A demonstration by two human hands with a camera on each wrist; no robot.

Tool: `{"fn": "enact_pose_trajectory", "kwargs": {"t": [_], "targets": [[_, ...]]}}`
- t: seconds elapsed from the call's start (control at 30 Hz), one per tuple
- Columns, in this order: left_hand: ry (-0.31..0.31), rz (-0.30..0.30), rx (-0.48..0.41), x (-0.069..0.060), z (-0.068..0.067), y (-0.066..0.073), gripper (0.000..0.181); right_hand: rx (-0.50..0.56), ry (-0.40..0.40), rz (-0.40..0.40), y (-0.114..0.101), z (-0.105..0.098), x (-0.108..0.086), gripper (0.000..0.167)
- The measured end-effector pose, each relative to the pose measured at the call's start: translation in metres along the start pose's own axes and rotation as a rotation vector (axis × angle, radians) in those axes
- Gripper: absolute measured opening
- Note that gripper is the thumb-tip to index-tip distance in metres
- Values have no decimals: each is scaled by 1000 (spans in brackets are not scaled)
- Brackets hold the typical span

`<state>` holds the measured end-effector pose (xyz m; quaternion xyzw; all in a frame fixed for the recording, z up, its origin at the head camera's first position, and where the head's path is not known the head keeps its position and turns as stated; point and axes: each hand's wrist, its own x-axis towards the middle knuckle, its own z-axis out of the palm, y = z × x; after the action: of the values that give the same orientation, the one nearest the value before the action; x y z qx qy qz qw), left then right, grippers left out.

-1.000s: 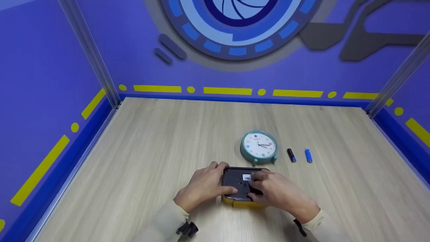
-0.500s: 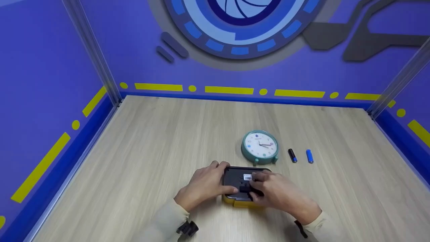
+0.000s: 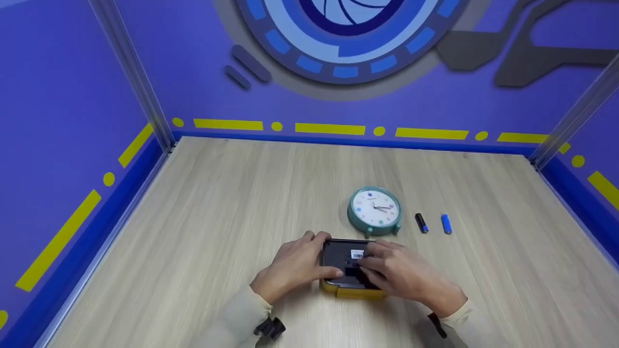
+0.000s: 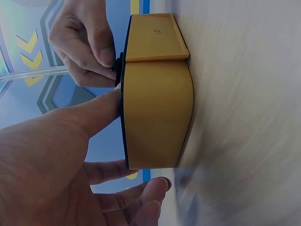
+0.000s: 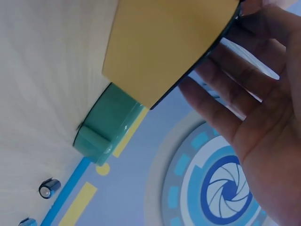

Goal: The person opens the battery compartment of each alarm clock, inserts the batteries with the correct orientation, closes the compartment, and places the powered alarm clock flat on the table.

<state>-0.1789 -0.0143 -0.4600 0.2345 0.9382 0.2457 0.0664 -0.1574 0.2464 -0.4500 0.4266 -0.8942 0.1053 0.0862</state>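
A yellow clock [image 3: 360, 293] lies face down, its black back [image 3: 334, 256] upward with a white label on it. My left hand [image 3: 297, 261] grips its left side, thumb on the back and fingers at the far edge. Over the right half of the back is my right hand [image 3: 406, 270], its fingertips pinching a small black piece [image 4: 118, 66], seemingly the battery cover, largely hidden by the fingers. A dark recess [image 3: 352, 271] shows beside those fingertips. The right wrist view shows the clock's yellow side [image 5: 164, 42] and the right palm [image 5: 270, 127].
Just behind the yellow clock a round teal clock [image 3: 375, 210] lies face up. To its right are a black battery [image 3: 421, 223] and a blue battery [image 3: 446, 224] on the wooden table [image 3: 232, 193]. Blue panels [image 3: 309, 111] enclose the table's back and sides.
The dark recess has come into view on the clock's back. My right hand has shifted slightly right, with its fingertips drawn back a little. The left hand keeps its grip.
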Motion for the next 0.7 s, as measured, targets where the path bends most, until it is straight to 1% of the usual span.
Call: {"fn": "enact_pose_trajectory", "kwargs": {"t": [0.13, 0.27, 0.37, 0.53, 0.6, 0.7], "targets": [[-8, 5, -3, 0, -1, 0, 79, 34, 4, 26, 4, 2, 0, 8], [-8, 8, -7, 0, 0, -1, 78, 33, 1, 47, 6, 5, -1, 10], [-4, 9, -6, 0, 0, -1, 79, 31, 26, 38, 6, 7, -1, 10], [7, 17, -1, 0, 1, -2, 78, 16, 97, -1, 8, 11, 0, 9], [10, 19, -2, 0, 1, -2, 78, 10, 101, -7, 8, 13, 0, 10], [12, 23, -5, 0, 1, -3, 77, 19, 79, 2, 7, 13, -1, 12]]}}
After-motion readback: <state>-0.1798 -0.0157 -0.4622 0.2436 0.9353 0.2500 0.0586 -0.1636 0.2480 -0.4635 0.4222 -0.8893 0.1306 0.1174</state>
